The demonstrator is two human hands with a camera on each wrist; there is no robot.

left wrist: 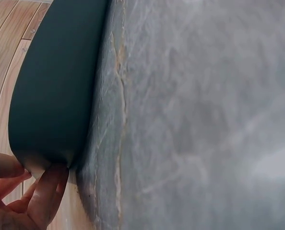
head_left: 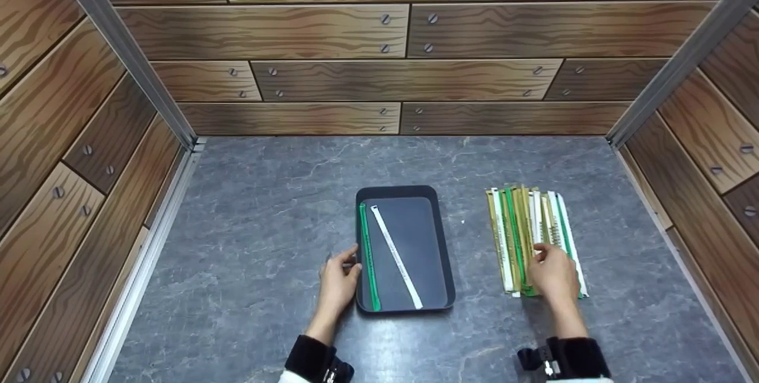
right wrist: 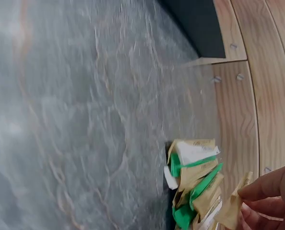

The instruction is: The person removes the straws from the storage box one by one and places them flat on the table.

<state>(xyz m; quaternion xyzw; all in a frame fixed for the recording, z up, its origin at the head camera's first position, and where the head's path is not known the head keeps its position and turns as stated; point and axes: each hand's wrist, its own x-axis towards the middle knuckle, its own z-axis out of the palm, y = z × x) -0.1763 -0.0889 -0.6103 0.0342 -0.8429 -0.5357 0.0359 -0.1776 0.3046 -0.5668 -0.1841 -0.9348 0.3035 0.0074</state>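
A dark rectangular tray [head_left: 445, 241] stands on the grey marbled table, with a long green stick packet [head_left: 369, 258] and a white stick packet [head_left: 397, 258] lying in it. My left hand [head_left: 338, 285] is at the tray's left side; its fingertips touch the outer wall [left wrist: 56, 91]. To the right lies a pile of long, slim gold, green and white stick packets [head_left: 513, 235]. Over its near end, my right hand [head_left: 555, 273] pinches the end of a gold packet [right wrist: 233, 208] between thumb and fingers. What the packets contain cannot be seen.
Wood-patterned panels [head_left: 332, 80] enclose the table [head_left: 255, 223] at the back and both sides, with metal rails [head_left: 118, 33] at the corners. A tiny white speck [head_left: 463, 222] lies between tray and pile. Both wrists wear black bands [head_left: 578, 358].
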